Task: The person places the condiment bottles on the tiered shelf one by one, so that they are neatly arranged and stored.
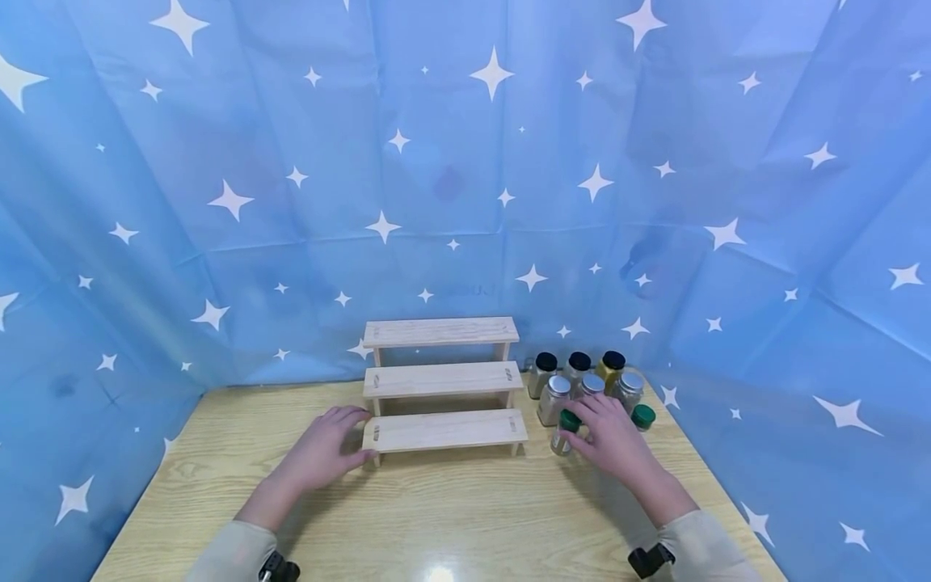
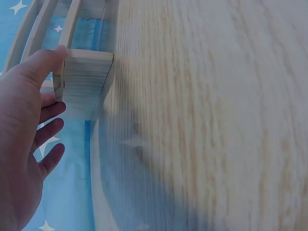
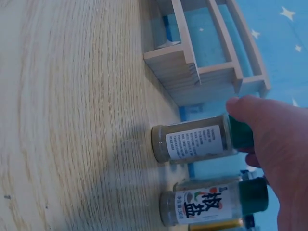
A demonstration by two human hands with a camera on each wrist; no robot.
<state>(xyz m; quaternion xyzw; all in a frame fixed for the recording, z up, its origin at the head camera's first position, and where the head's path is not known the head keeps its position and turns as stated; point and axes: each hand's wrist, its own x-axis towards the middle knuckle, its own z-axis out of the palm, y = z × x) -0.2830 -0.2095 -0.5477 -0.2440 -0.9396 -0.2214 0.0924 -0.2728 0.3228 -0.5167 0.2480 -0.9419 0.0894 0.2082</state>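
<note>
A three-step wooden display rack (image 1: 445,432) stands at the back middle of the table. My left hand (image 1: 325,451) holds the left end of its lowest step, thumb at the front edge and index finger behind; the other fingers are spread in the left wrist view. To the rack's right, my right hand (image 1: 614,436) grips a spice jar (image 3: 195,140) by its green cap between thumb and fingers. This jar looks upright, its base at or close to the tabletop. Another green-capped spice jar (image 3: 204,208), with a white label, stands beside it.
Behind the right hand cluster several more jars: black-lidded ones, including a yellow jar (image 1: 609,370), at the back, and silver-lidded ones, such as this jar (image 1: 554,402), before them. A blue star-patterned curtain (image 1: 451,186) surrounds the wooden table (image 1: 451,517) at the back and sides.
</note>
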